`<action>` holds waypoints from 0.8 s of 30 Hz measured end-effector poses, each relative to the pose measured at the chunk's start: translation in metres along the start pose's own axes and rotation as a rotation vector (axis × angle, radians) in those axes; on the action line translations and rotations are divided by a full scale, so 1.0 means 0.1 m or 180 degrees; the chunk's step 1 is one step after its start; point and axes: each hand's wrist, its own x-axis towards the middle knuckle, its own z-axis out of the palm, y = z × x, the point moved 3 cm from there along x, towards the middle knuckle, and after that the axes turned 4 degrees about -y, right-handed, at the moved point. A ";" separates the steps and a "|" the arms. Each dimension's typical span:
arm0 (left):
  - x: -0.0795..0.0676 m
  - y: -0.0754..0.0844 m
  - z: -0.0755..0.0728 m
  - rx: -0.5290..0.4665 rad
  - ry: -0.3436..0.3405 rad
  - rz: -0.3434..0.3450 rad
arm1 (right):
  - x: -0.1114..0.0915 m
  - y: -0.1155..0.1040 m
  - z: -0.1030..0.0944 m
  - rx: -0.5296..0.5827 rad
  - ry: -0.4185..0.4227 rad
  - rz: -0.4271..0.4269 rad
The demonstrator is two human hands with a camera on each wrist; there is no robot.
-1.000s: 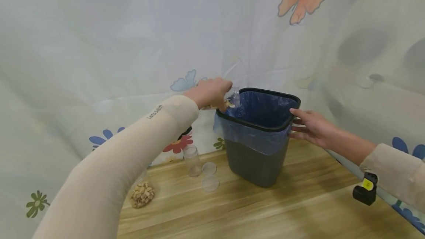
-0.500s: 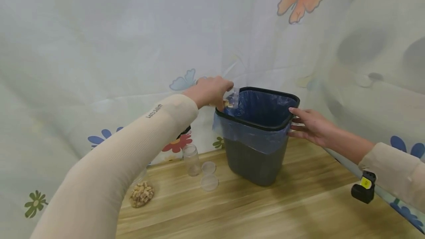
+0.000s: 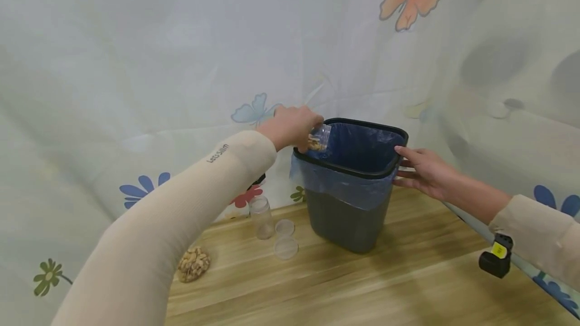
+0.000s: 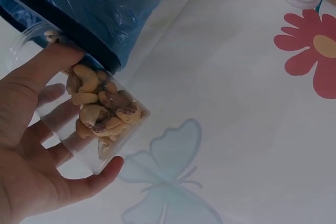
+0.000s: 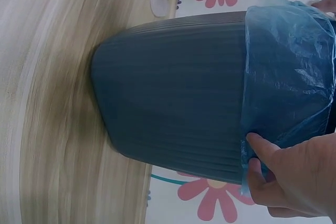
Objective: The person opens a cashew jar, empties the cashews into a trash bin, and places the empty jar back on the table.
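Observation:
My left hand (image 3: 294,127) grips a clear plastic jar (image 3: 322,136) at the left rim of a grey trash bin (image 3: 349,220). The jar is tilted, its mouth reaching over the bin's opening. In the left wrist view, cashew-like nuts (image 4: 107,103) lie in the closed end of the jar, with a few near its mouth. A blue plastic bag (image 3: 353,190) lines the bin and folds over its outside. My right hand (image 3: 428,172) rests against the bin's right side, thumb at the black rim and fingers extended along the bag. The bin's inner bottom is hidden.
Left of the bin, a clear jar (image 3: 261,218) stands on the wooden table (image 3: 317,291) beside two clear round lids (image 3: 286,248). A heap of nuts (image 3: 194,264), apparently in a clear container, sits farther left, partly behind my sleeve. A patterned curtain (image 3: 181,54) hangs behind.
My left hand has moved slightly right with the jar, whose mouth now reaches farther over the bin's opening. My right hand stays against the bin.

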 end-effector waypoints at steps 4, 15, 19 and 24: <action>-0.02 -0.03 -0.02 0.0072 0.0025 -0.0016 | 0.00 0.00 0.01 0.0015 -0.0005 -0.0005; -0.10 -0.10 -0.09 0.0056 -0.0003 -0.0095 | -0.02 0.01 0.02 0.0026 0.0009 -0.0059; -0.10 -0.12 -0.07 0.0064 0.0006 -0.0097 | -0.03 0.01 0.02 0.0040 -0.0012 -0.0089; -0.10 -0.13 -0.03 0.0107 -0.0008 -0.0084 | -0.02 0.01 0.03 0.0035 -0.0009 -0.0086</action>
